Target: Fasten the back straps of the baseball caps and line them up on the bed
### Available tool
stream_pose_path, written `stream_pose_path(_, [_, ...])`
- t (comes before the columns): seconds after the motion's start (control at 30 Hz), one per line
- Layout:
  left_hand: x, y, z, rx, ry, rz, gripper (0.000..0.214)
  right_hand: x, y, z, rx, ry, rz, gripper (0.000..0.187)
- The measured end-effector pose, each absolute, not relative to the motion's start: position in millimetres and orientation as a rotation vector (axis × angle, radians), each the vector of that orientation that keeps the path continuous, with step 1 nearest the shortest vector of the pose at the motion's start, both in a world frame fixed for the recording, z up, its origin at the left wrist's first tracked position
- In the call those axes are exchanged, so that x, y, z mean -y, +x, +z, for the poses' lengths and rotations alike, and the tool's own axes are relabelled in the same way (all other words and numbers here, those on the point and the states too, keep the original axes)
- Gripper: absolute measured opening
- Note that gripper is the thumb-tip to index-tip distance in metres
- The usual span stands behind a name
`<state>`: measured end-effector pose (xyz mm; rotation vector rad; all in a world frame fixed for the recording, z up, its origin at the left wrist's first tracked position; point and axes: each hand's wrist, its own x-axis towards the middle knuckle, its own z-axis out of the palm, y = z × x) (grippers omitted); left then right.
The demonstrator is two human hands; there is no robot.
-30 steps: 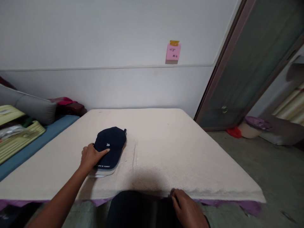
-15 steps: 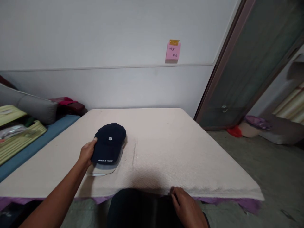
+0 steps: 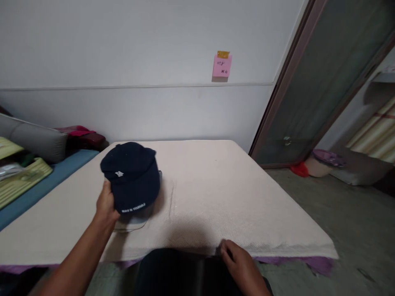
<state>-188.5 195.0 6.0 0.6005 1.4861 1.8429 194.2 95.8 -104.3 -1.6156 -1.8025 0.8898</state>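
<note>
Already lifted: navy baseball cap (image 3: 132, 176)

The left hand (image 3: 106, 201) grips it, tilted and not yet set down; a paler cap (image 3: 134, 224) lies on the table (image 3: 216, 197) just beside this hand, mostly hidden. The right hand (image 3: 240, 265), well apart, is curled, nothing visible inside

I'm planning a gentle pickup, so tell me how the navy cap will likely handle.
The navy cap is probably light: the left-hand grip holds it up by one side. The crown likely gives, since its outline looks soft and uneven. The brim should flex less, as it juts past the grip without visible sagging.
</note>
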Motion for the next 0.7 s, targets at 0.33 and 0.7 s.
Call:
stream_pose_path(0.33, [-189.0,-1.6,-40.8,-1.229,0.878,1.497,0.042,-198.5,184.9,-41.2,0.640,-0.713,1.723,0.044])
stream_pose_path(0.7, [-226.5,-7.6,-85.7,-0.562,0.465,0.979,0.035,-230.1,226.3,-82.4,0.662,-0.663,1.879,0.032])
